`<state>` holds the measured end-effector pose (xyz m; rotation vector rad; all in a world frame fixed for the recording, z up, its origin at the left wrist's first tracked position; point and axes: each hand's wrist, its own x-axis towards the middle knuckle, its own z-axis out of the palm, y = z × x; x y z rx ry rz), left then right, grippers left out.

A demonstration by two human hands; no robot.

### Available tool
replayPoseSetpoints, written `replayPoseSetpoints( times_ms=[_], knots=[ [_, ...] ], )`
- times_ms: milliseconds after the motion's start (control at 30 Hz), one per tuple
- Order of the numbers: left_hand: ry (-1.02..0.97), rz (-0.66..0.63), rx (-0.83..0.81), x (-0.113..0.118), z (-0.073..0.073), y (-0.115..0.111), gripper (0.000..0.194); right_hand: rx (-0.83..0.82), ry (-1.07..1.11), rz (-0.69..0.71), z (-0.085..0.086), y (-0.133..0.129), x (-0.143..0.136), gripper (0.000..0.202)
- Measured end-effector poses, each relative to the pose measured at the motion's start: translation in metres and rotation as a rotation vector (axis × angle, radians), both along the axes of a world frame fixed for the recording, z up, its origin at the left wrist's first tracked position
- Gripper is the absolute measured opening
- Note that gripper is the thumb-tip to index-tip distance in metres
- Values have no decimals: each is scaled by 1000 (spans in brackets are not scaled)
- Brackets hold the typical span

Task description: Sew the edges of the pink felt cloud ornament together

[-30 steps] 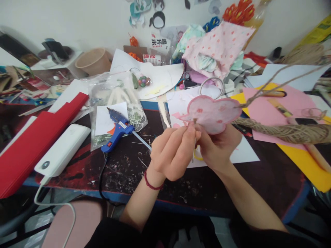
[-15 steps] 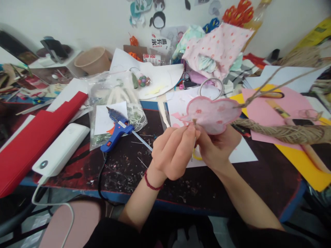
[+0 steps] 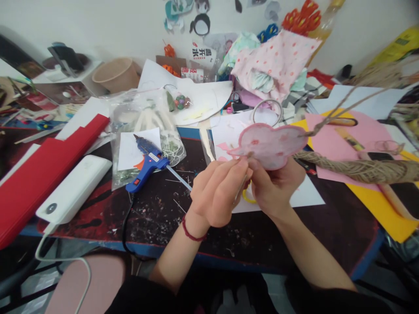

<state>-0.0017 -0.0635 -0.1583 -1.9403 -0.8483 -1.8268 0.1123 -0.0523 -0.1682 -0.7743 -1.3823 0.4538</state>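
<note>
The left hand (image 3: 214,192) and the right hand (image 3: 276,187) are close together in the air, over the dark surface (image 3: 147,226). They are up at a pink cloth cloud (image 3: 273,144) with red spots. The right hand's grip is closed on the bottom edge of the cloud, with the thumb in front and the other fingers mostly hidden behind it. The left hand's grip is pinched tight on a small brown bit (image 3: 250,155), right by the cloud's lower left edge. A red bracelet (image 3: 193,237) goes around the left wrist.

Brown string (image 3: 317,128) comes out from the cloud's right end. White paper (image 3: 304,198) lies under the hands. A fat bundle of twine (image 3: 369,170) is on the right. On the left, a blue glue gun (image 3: 147,165) rests partly on a small white paper (image 3: 126,150), near a white power bank (image 3: 73,187).
</note>
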Motion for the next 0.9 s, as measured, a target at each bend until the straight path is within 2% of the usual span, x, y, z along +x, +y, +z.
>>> replayPoseSetpoints(
  times_ms=[300,467,600,733,900],
  knots=[
    [8,44,16,1,1,1,11,-2,-33,-32,2,-2,1,10],
    [58,91,63,1,1,2,11,-2,-63,-122,-3,-1,1,26],
    [58,104,58,3,3,2,9,0,-121,-135,-6,-2,3,24],
    [23,82,68,4,2,4,9,31,-147,-124,-4,-2,3,20],
    [-95,-6,-16,4,-6,3,11,12,-98,-110,0,-1,1,21]
  ],
)
